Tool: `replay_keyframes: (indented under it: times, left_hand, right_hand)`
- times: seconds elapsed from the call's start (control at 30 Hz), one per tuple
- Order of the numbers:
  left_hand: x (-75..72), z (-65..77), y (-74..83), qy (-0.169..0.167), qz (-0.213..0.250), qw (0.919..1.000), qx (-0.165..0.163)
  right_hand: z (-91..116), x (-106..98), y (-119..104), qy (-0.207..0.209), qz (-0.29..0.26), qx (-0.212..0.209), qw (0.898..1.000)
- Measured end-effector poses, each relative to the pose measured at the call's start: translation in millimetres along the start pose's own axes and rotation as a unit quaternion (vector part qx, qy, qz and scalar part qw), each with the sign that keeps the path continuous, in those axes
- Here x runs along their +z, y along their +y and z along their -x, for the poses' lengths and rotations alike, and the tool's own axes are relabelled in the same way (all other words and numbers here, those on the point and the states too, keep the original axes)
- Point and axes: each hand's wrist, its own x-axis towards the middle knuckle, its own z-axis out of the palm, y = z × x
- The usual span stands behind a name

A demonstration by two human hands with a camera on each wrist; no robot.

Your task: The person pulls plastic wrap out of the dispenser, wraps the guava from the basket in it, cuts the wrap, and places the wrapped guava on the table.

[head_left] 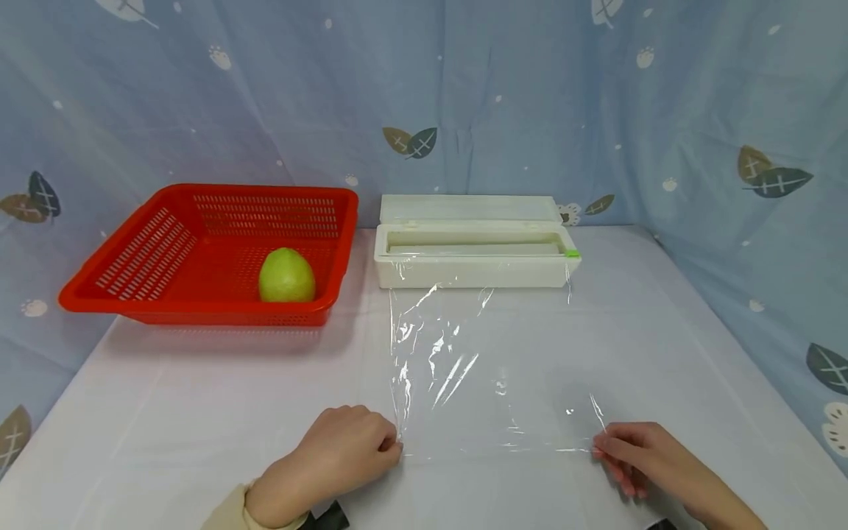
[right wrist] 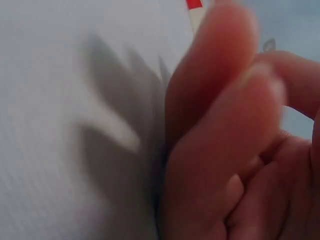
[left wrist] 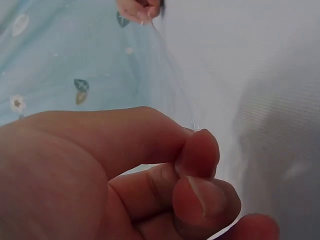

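A sheet of clear plastic wrap [head_left: 457,375] stretches from a white wrap dispenser [head_left: 473,274] at the back toward the near side of the table. My left hand [head_left: 344,449] pinches its near left corner between thumb and fingers; the left wrist view shows the thin film edge running from that pinch [left wrist: 197,150] across to the other hand. My right hand [head_left: 652,464] pinches the near right corner with thumb and index finger, its other fingers loosely bent. The dispenser's lid [head_left: 467,209] stands raised, and a bright green slider [head_left: 572,253] sits at its right end.
A red plastic basket [head_left: 232,313] stands at the back left, with a yellow-green round fruit [head_left: 287,276], perhaps a guava, inside it. A white cloth covers the table [head_left: 218,397]. Behind and at the sides hangs a blue leaf-patterned curtain [head_left: 278,88].
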Motion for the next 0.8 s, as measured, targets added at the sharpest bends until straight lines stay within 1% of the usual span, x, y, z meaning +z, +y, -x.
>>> replay_keyframes:
  times: [0.07, 0.13, 0.23, 0.3, 0.4, 0.5, 0.67, 0.8]
  left_hand:
    - [1.8, -1.0, -0.7, -0.004, 0.001, 1.0, -0.001]
    - [3.4, -1.9, -1.1, -0.011, 0.008, 0.9999, -0.002]
    - [5.4, -2.9, -1.7, -0.019, 0.011, 0.9997, -0.004]
    - [6.1, -3.4, -1.9, -0.024, 0.012, 0.9996, -0.005]
    - [7.3, -4.1, -2.0, -0.025, 0.012, 0.9996, -0.002]
    - [7.7, -4.6, -2.3, -0.023, 0.011, 0.9997, 0.004]
    - [8.0, -4.5, -3.1, -0.016, -0.004, 0.9998, 0.013]
    - [8.6, -5.0, -3.6, -0.017, -0.007, 0.9997, 0.015]
  right_hand:
    - [-2.0, -2.8, 1.5, -0.019, -0.014, -0.007, 1.0]
    - [-3.9, -6.1, 2.8, -0.047, -0.039, -0.021, 0.998]
    - [-6.0, -10.6, 4.2, -0.086, -0.076, -0.039, 0.993]
    - [-7.5, -11.9, 4.9, -0.101, -0.091, -0.046, 0.99]
    - [-9.0, -12.4, 4.0, -0.101, -0.099, -0.033, 0.989]
    - [-10.2, -12.0, 3.8, -0.087, -0.089, -0.024, 0.992]
    - [-13.2, -11.4, 7.2, -0.078, -0.067, -0.022, 0.994]
    - [-13.2, -11.9, 8.3, -0.071, -0.048, -0.023, 0.996]
